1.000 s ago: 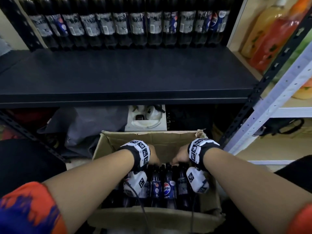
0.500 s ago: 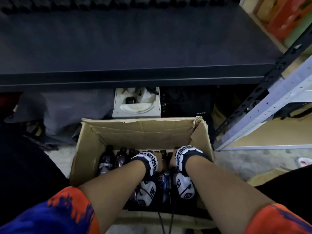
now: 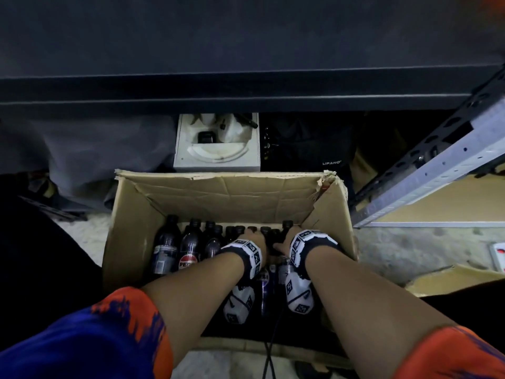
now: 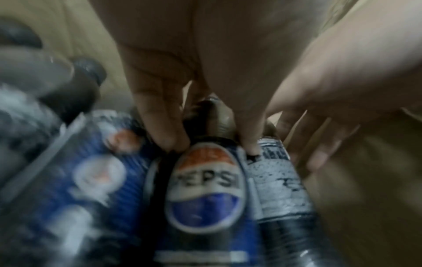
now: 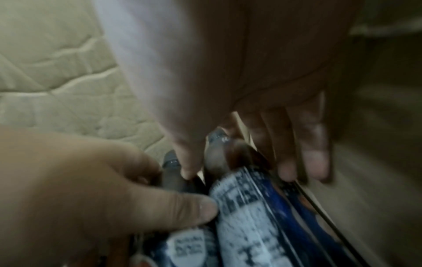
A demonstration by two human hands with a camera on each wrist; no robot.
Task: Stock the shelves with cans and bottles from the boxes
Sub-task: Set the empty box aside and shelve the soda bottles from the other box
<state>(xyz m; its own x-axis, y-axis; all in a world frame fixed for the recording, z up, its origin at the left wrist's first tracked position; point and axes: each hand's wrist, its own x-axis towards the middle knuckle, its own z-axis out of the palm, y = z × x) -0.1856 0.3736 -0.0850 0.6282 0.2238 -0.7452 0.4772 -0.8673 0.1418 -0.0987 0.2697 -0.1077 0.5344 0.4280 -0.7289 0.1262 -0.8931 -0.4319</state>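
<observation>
An open cardboard box (image 3: pixel 226 192) stands on the floor below a black shelf (image 3: pixel 246 50). Several dark Pepsi bottles (image 3: pixel 188 250) stand upright inside it. Both hands reach into its right half, side by side. My left hand (image 3: pixel 252 239) comes down on a Pepsi bottle (image 4: pixel 205 189), and two fingers (image 4: pixel 169 137) pinch its neck from either side. My right hand (image 3: pixel 282 243) hovers over a neighbouring bottle (image 5: pixel 246 216). Its thumb and fingers (image 5: pixel 287 171) straddle that neck loosely and stay fairly straight. The wrist views are blurred.
Under the shelf sit a white foam tray (image 3: pixel 217 149), a black bag (image 3: pixel 308 149) and grey cloth (image 3: pixel 95 149). A perforated metal upright (image 3: pixel 437 165) slants past the box's right side. A cardboard scrap (image 3: pixel 451 280) lies on the floor at right.
Both hands have gone from the box's rim down onto the bottle tops. The view has tilted down, so the stocked bottles on the shelf are out of sight.
</observation>
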